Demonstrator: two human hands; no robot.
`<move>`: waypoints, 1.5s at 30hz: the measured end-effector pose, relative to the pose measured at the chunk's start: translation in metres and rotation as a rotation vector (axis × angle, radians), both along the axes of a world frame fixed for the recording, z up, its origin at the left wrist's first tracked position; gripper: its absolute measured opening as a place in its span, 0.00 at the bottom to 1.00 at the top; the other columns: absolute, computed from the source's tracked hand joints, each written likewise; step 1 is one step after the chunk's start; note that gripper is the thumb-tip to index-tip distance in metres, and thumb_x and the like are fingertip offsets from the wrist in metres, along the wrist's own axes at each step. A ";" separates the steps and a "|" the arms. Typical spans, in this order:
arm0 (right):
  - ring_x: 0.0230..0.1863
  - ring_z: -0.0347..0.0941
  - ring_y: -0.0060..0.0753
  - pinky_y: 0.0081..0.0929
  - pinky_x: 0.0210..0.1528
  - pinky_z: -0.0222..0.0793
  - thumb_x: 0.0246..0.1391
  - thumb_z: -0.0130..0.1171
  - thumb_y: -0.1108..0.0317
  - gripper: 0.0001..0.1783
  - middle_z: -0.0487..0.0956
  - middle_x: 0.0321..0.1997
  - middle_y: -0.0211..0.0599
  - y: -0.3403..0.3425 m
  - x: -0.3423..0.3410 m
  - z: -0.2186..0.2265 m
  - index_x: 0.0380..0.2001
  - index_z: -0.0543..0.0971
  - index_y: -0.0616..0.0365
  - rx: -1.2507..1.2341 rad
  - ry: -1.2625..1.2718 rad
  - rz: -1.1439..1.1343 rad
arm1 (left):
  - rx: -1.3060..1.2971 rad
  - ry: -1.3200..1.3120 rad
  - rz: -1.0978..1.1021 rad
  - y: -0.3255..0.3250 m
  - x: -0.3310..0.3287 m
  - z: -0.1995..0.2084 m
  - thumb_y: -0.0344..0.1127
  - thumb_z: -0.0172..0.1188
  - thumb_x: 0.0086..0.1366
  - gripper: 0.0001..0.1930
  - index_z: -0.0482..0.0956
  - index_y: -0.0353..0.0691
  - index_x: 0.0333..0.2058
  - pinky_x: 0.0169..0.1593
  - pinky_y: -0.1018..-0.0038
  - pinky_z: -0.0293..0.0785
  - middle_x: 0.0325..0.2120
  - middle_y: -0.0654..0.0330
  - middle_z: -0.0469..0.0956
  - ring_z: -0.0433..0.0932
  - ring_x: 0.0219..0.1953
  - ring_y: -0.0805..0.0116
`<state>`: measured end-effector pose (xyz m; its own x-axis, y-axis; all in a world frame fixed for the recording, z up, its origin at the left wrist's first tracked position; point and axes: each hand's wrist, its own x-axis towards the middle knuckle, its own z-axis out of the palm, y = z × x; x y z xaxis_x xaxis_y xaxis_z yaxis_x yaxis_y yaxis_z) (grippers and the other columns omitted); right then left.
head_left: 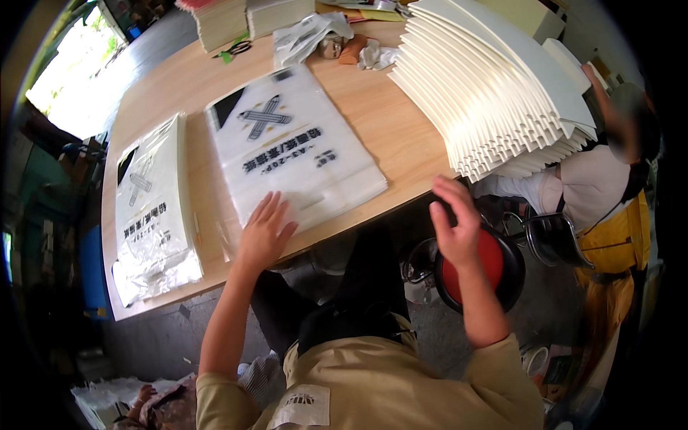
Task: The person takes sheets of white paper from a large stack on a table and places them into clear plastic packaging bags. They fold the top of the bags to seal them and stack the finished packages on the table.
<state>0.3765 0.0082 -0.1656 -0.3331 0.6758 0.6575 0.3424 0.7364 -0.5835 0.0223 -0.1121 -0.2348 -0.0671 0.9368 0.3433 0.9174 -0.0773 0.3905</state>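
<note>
A stack of clear printed plastic bags lies flat in front of me, with a crossed-pencils picture on top. My left hand rests on its near edge, fingers stretched out and holding nothing. My right hand hangs in the air past the table's front edge, fingers apart and nothing in it. Nearest to it, at the right, is a tall fanned pile of white paper sheets. Left of the bags lies a pile of filled, glossy packs with the same print.
Scissors with dark handles, a crumpled plastic bag and paper stacks lie along the far side of the wooden table. A red-and-black round stool stands at the right. Another person sits beyond the paper pile.
</note>
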 end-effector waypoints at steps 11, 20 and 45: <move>0.57 0.76 0.44 0.36 0.60 0.70 0.56 0.62 0.76 0.13 0.81 0.52 0.43 -0.030 -0.036 -0.078 0.45 0.82 0.62 -0.284 -0.009 0.188 | -0.029 0.300 -0.115 0.003 0.015 -0.011 0.33 0.63 0.62 0.08 0.82 0.39 0.40 0.55 0.60 0.78 0.46 0.54 0.81 0.79 0.55 0.54; 0.55 0.76 0.45 0.36 0.59 0.70 0.56 0.62 0.76 0.12 0.82 0.51 0.43 -0.035 -0.058 -0.083 0.45 0.82 0.62 -0.307 0.015 0.250 | -0.424 -0.276 0.228 0.025 0.007 0.020 0.36 0.69 0.58 0.08 0.85 0.38 0.31 0.34 0.70 0.76 0.25 0.55 0.84 0.83 0.29 0.63; 0.38 0.70 0.35 0.30 0.42 0.70 0.42 0.61 0.74 0.11 0.78 0.35 0.32 -0.039 -0.131 -0.064 0.33 0.82 0.62 0.342 -0.346 0.213 | 0.070 0.040 0.178 0.044 0.011 0.041 0.35 0.63 0.64 0.05 0.78 0.42 0.33 0.31 0.60 0.76 0.27 0.53 0.82 0.81 0.28 0.51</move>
<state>0.2455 -0.0311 -0.2297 -0.6765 0.3358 0.6554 0.2944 0.9391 -0.1774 0.0334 -0.0679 -0.1937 -0.2147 0.8850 0.4131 0.9336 0.0617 0.3530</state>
